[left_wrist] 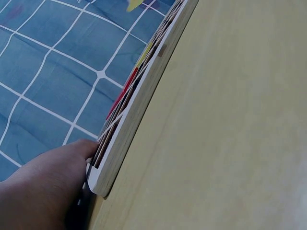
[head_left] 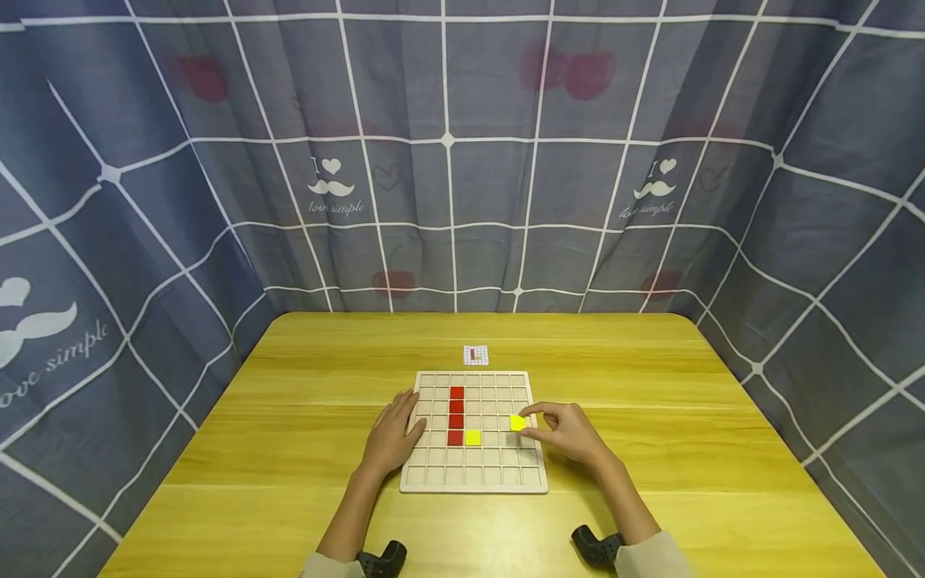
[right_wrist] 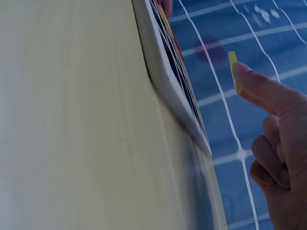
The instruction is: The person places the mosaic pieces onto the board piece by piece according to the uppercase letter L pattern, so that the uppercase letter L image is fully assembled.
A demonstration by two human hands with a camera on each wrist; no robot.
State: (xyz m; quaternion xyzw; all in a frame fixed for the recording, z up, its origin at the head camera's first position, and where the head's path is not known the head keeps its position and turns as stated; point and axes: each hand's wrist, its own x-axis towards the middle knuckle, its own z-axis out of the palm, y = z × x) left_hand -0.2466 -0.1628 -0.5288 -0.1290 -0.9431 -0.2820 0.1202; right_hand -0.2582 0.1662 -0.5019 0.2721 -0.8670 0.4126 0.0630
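Note:
A pale wooden grid board point(head_left: 473, 478) lies on the table. Several red square tiles point(head_left: 456, 407) form a column in its left half, and one yellow tile point(head_left: 473, 437) sits right of the column's lowest tile. My right hand point(head_left: 571, 432) pinches another yellow tile point(head_left: 518, 423) between thumb and index finger, raised above the board's right side; the right wrist view shows this pinched tile point(right_wrist: 235, 72) edge-on. My left hand point(head_left: 393, 433) rests at the board's left edge, fingers extended and thumb on the rim. In the left wrist view, that hand point(left_wrist: 53, 179) is partly cut off.
A small card point(head_left: 475, 355) printed with a grid and a red and yellow pattern lies just behind the board. Wooden table surface point(head_left: 289, 401) surrounds the board, and a checked curtain point(head_left: 448, 185) hangs at the back and both sides.

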